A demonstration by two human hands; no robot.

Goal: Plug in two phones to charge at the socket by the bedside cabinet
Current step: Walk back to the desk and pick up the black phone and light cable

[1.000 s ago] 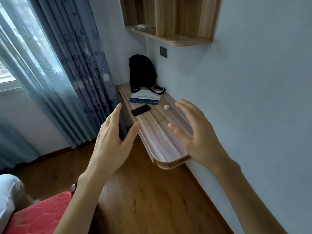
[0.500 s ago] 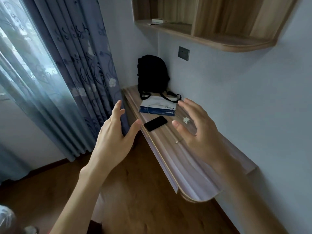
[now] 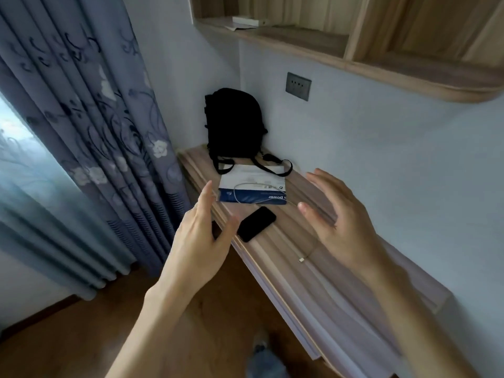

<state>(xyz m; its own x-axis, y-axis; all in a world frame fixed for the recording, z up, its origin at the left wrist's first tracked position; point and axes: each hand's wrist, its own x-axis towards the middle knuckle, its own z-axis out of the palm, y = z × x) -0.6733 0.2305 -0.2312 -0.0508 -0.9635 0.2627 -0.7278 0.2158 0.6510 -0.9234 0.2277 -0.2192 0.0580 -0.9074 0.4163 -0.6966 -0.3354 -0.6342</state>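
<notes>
We see pale grey-blue walls [image 3: 395,159] meeting in a corner, a wooden wall shelf [image 3: 409,69] high on the right, and a long wood-grain cabinet top [image 3: 313,282] beneath it. Flowered blue curtains [image 3: 95,132] hang on the left, with daylight glowing through sheer fabric [image 3: 16,165] beside them. The floor [image 3: 81,336] is brown wood.

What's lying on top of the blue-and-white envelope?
A thin white cable loops across the envelope; a backpack strap overlaps its far edge. Anything underneath is covered.
</notes>
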